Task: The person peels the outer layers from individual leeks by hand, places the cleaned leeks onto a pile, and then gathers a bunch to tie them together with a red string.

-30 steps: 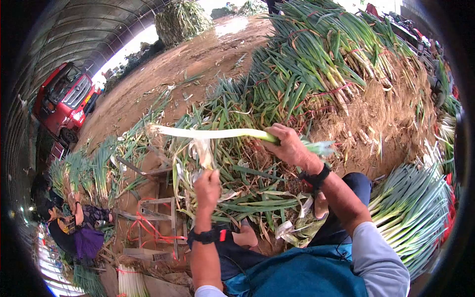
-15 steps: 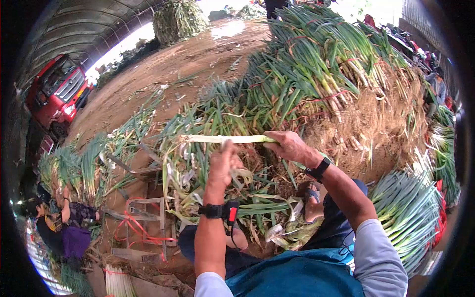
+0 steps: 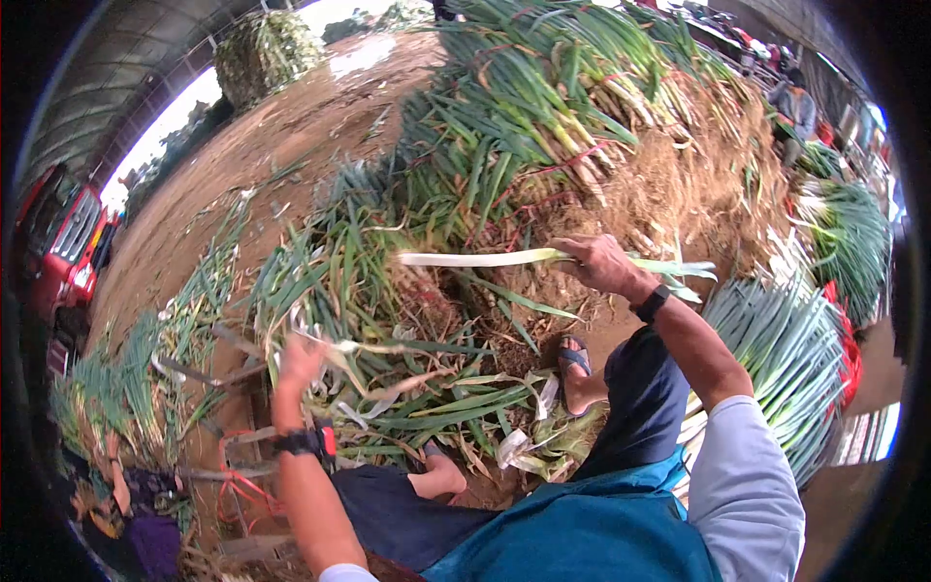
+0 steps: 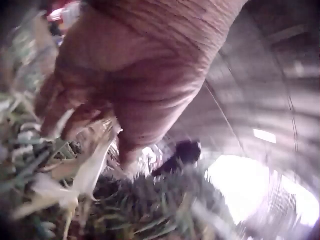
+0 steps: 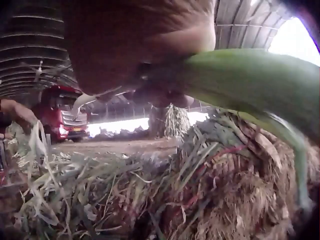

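Observation:
A long leek (image 3: 475,260) lies nearly level in the head view, white root end to the left. My right hand (image 3: 603,264) grips it where white turns green, and the leaves stick out beyond the hand. In the right wrist view the thick green stalk (image 5: 250,77) passes under my right hand (image 5: 145,45). My left hand (image 3: 303,364), blurred, is apart from the leek, low on the left. Pale stripped leaves (image 3: 364,347) trail from it. In the left wrist view my left hand (image 4: 130,75) pinches a pale dry leaf (image 4: 100,155).
A big heap of bundled leeks (image 3: 514,107) rises ahead. Leaf scraps (image 3: 427,412) cover the ground between my feet. Cleaned leeks (image 3: 776,349) lie at the right. A metal frame with red straps (image 3: 247,475), a seated person (image 3: 126,504) and a red truck (image 3: 63,233) are at the left.
My left hand has moved away from the leek, down and left, with pale leaves trailing. My right hand still holds the leek. The head view has shifted to the right.

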Tool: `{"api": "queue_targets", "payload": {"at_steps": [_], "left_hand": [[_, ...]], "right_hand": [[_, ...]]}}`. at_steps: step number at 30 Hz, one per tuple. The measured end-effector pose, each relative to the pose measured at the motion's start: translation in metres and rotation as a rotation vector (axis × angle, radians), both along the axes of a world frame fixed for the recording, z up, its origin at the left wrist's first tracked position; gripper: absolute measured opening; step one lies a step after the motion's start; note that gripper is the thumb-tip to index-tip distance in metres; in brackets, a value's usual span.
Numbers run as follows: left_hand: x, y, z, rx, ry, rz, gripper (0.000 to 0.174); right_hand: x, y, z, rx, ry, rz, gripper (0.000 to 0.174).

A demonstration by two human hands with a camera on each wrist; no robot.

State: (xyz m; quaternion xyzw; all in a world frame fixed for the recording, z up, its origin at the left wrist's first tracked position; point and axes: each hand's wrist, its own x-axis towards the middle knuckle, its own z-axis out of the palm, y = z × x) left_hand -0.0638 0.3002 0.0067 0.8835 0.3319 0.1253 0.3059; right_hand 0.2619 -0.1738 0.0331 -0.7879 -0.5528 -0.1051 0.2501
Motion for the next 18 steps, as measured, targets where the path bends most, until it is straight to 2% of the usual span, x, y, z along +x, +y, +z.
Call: {"api": "queue_targets", "payload": {"at_steps": [1, 2, 3, 4, 5, 6, 7, 8, 10, 12, 14, 16, 18], "left_hand": [[0.001, -0.022, -0.008, 0.481, 0.284, -0.051, 0.044], [0.017, -0.076, 0.036, 0.379, 0.577, 0.068, 0.049], [0.031, -0.096, 0.039, 0.314, 0.576, 0.103, 0.052], [0.045, -0.122, 0.059, -0.004, 0.519, -0.009, 0.057], [0.05, -0.152, 0.051, -0.038, 0.231, -0.113, 0.062], [0.063, -0.188, 0.052, -0.394, -0.039, -0.195, 0.068], [0.077, -0.199, 0.023, -0.591, -0.35, -0.344, 0.062], [0.107, -0.216, 0.009, -1.161, -0.642, -0.405, 0.049], [0.149, -0.219, -0.001, -1.487, -0.801, -0.126, 0.035], [0.149, -0.223, 0.04, -1.344, -1.032, 0.106, 0.028], [0.139, -0.181, 0.055, -1.282, -1.102, 0.229, 0.029], [0.117, -0.115, 0.047, -1.352, -1.203, -0.064, 0.028], [0.114, -0.124, 0.065, -1.338, -1.165, -0.024, 0.024]], "right_hand": [[-0.005, 0.003, 0.01, 0.03, -0.028, -0.007, 0.033], [-0.011, 0.004, 0.015, 0.053, -0.053, -0.017, 0.034], [-0.012, 0.007, 0.016, 0.065, -0.052, -0.003, 0.035], [-0.012, 0.011, 0.017, 0.077, -0.049, 0.016, 0.035], [-0.015, 0.015, 0.017, 0.049, -0.09, -0.002, 0.04], [-0.023, 0.024, 0.019, 0.075, -0.079, 0.027, 0.04], [-0.032, 0.035, 0.016, 0.111, -0.093, 0.071, 0.04], [-0.041, 0.052, 0.01, 0.225, -0.166, 0.149, 0.037], [-0.069, 0.074, 0.007, 0.13, -0.163, 0.183, 0.036], [-0.079, 0.08, -0.003, 0.154, -0.185, 0.141, 0.027], [-0.074, 0.07, -0.011, 0.138, -0.206, 0.091, 0.021], [-0.062, 0.064, -0.022, 0.142, -0.195, 0.077, 0.017], [-0.056, 0.056, -0.02, 0.059, -0.241, 0.018, 0.011]]}}
